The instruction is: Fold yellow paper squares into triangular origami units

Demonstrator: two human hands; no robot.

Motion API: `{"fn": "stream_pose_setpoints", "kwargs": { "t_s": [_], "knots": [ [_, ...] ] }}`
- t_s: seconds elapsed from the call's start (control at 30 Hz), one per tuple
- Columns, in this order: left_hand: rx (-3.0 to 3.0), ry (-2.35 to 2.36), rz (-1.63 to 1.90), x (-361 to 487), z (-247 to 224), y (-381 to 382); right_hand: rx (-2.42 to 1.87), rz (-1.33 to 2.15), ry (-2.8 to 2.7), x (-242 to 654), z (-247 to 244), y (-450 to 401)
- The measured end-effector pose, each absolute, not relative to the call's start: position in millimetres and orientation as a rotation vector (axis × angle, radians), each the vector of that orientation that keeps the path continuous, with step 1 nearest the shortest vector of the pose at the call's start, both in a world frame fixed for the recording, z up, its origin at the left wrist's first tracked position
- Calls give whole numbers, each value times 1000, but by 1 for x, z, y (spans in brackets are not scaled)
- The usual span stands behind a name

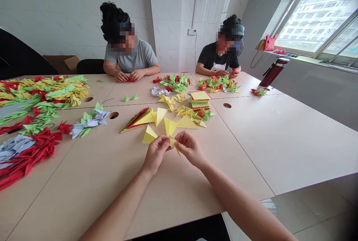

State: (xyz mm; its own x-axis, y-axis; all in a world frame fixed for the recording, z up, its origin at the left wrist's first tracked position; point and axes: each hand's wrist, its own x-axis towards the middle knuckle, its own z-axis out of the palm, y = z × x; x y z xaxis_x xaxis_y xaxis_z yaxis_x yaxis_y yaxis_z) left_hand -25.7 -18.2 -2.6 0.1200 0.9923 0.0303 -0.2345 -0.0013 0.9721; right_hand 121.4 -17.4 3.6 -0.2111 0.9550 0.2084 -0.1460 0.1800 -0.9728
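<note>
My left hand (154, 155) and my right hand (190, 148) meet above the table, both pinching a small folded piece of yellow paper (173, 144) between the fingertips. Loose yellow paper triangles (149, 135) lie just beyond my hands, and another (170, 126) sits almost against the folded piece. Farther off are a fanned pile of red, yellow and green triangles (137, 120) and a stack of coloured paper squares (199, 101). Small folded yellow paper cranes (186, 111) lie beside the stack.
Long strings of red, yellow, green and pale paper cranes (41, 99) cover the table's left side. Two co-workers (125, 54) (220, 49) sit across the table with more cranes. A dark red flask (273, 72) stands at the far right, and the table has round grommet holes (113, 115).
</note>
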Motion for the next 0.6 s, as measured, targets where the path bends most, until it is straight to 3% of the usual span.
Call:
{"fn": "stream_pose_setpoints", "kwargs": {
  "t_s": [0.6],
  "knots": [
    [1345,989,1186,-25,-1,-23,-931,1381,-1288,122,-1,-14]
  ]
}}
